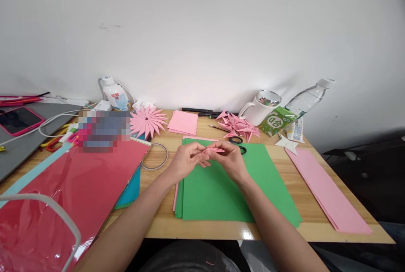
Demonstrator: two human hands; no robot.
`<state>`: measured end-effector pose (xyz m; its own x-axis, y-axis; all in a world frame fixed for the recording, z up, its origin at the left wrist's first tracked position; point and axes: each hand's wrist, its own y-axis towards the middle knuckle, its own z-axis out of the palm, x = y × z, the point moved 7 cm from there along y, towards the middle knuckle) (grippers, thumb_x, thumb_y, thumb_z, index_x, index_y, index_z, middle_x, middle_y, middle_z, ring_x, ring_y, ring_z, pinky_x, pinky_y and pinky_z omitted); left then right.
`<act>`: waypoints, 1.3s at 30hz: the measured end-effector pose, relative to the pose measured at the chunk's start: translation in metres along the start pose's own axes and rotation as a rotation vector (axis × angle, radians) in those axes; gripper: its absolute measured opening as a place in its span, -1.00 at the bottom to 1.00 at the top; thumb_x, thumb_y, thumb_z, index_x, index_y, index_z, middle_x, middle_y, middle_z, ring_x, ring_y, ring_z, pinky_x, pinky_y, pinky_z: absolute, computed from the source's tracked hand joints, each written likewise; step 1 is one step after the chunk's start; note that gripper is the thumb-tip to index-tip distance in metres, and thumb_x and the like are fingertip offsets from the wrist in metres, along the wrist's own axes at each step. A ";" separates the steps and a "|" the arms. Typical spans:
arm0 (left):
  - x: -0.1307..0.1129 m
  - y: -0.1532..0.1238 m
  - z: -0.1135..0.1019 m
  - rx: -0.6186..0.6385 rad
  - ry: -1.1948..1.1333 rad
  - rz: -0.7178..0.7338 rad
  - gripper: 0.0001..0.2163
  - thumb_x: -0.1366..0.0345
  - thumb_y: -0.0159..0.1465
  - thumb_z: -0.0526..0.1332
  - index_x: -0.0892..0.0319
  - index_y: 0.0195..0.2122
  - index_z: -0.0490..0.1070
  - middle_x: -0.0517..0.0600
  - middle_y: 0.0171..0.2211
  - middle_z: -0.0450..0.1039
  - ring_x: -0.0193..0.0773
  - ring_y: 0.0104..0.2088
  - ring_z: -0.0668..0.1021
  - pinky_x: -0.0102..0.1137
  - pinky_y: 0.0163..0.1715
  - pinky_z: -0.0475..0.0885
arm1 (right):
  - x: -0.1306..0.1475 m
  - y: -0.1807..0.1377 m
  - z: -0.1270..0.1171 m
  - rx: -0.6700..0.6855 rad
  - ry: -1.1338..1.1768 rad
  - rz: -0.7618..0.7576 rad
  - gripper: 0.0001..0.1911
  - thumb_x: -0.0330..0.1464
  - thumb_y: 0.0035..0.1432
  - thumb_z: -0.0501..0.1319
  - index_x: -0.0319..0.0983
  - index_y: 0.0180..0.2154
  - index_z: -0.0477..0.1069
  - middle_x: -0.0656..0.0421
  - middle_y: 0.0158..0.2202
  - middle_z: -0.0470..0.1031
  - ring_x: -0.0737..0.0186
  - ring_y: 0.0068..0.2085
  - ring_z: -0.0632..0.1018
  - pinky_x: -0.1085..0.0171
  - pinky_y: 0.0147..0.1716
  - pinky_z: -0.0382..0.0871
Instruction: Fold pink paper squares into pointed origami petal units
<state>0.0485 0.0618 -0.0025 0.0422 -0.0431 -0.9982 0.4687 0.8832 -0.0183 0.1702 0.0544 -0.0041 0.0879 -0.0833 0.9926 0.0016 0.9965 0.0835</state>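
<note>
Between my two hands is a small folded piece of pink paper (216,150), narrow and pointed toward the right. My left hand (190,157) pinches its left end with thumb and fingers. On the other side my right hand (228,160) grips it too, the thumb pressed along the near edge. Both hands are above a stack of green paper (221,196). Just beyond the right hand lie scissors, their black handles (236,140) showing and the blades hidden. Behind are a pink paper star (147,121), square pink sheets (182,122) and a heap of folded pink pieces (237,125).
A white mug (260,107), a green box (277,120) and a tilted clear bottle (310,99) stand back right. Long pink strips (329,192) lie at the right. Red paper in plastic (79,183), a tape roll (154,156) and a phone (21,120) are left.
</note>
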 end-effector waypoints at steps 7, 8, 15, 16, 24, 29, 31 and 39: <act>-0.001 0.001 -0.005 -0.041 -0.027 0.030 -0.69 0.11 0.13 0.24 0.30 -0.31 0.40 0.05 -0.46 0.53 -0.22 -0.50 0.59 -0.35 -0.47 0.52 | 0.003 0.000 -0.011 -0.152 0.063 -0.065 -0.80 -0.26 -0.19 0.39 -0.22 -0.49 0.46 0.26 -0.56 0.45 0.38 -0.54 0.41 0.31 -0.48 0.36; -0.001 0.001 -0.005 -0.027 -0.031 0.031 -0.69 0.11 0.13 0.23 0.31 -0.30 0.39 0.06 -0.45 0.54 -0.21 -0.49 0.60 -0.34 -0.45 0.52 | 0.003 -0.001 -0.011 -0.159 0.060 -0.070 -0.80 -0.27 -0.18 0.39 -0.22 -0.48 0.47 0.26 -0.56 0.44 0.38 -0.54 0.41 0.31 -0.47 0.36; -0.003 0.000 0.001 0.049 -0.018 0.045 -0.70 0.11 0.17 0.19 0.28 -0.25 0.35 0.07 -0.38 0.54 -0.24 -0.51 0.59 -0.37 -0.47 0.51 | 0.001 0.000 -0.012 -0.150 0.069 -0.076 -0.82 -0.26 -0.14 0.36 -0.22 -0.48 0.49 0.20 -0.49 0.51 0.36 -0.52 0.41 0.30 -0.48 0.36; -0.003 0.000 0.002 0.050 -0.013 0.041 -0.70 0.11 0.17 0.19 0.27 -0.25 0.35 0.06 -0.39 0.54 -0.24 -0.51 0.59 -0.37 -0.47 0.50 | 0.001 0.000 -0.012 -0.155 0.075 -0.079 -0.83 -0.26 -0.13 0.36 -0.22 -0.50 0.49 0.20 -0.49 0.51 0.37 -0.53 0.40 0.31 -0.50 0.34; -0.004 0.000 0.001 0.036 -0.070 0.024 -0.72 0.11 0.13 0.24 0.27 -0.36 0.32 0.01 -0.48 0.50 -0.26 -0.54 0.57 -0.38 -0.50 0.49 | -0.008 0.001 -0.009 -0.120 0.158 -0.052 -0.82 -0.24 -0.13 0.37 -0.21 -0.50 0.48 0.26 -0.60 0.40 0.40 -0.56 0.35 0.34 -0.54 0.29; -0.005 0.001 0.000 0.067 -0.122 0.023 -0.73 0.12 0.14 0.23 0.26 -0.38 0.30 -0.06 -0.54 0.43 -0.36 -0.64 0.50 -0.46 -0.62 0.42 | -0.007 0.003 -0.011 -0.078 0.177 -0.013 -0.79 -0.22 -0.09 0.34 -0.22 -0.42 0.49 0.21 -0.54 0.47 0.33 -0.49 0.45 0.30 -0.46 0.39; -0.006 0.001 0.001 0.086 -0.117 0.023 -0.74 0.13 0.15 0.22 0.26 -0.38 0.29 -0.06 -0.53 0.42 -0.39 -0.67 0.47 -0.48 -0.65 0.38 | -0.006 0.003 -0.013 -0.097 0.171 -0.021 -0.81 -0.23 -0.08 0.34 -0.22 -0.46 0.48 0.21 -0.54 0.46 0.34 -0.49 0.45 0.31 -0.45 0.38; -0.007 0.000 0.004 0.093 -0.091 0.045 -0.74 0.12 0.17 0.19 0.25 -0.35 0.28 -0.05 -0.51 0.41 -0.40 -0.67 0.46 -0.48 -0.64 0.36 | -0.009 0.002 -0.010 -0.150 0.220 -0.008 -0.74 -0.17 -0.10 0.34 -0.23 -0.52 0.41 0.23 -0.57 0.39 0.40 -0.53 0.38 0.36 -0.51 0.33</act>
<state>0.0511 0.0601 0.0049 0.1427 -0.0499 -0.9885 0.5444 0.8380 0.0362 0.1795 0.0571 -0.0140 0.3012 -0.1047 0.9478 0.1495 0.9868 0.0615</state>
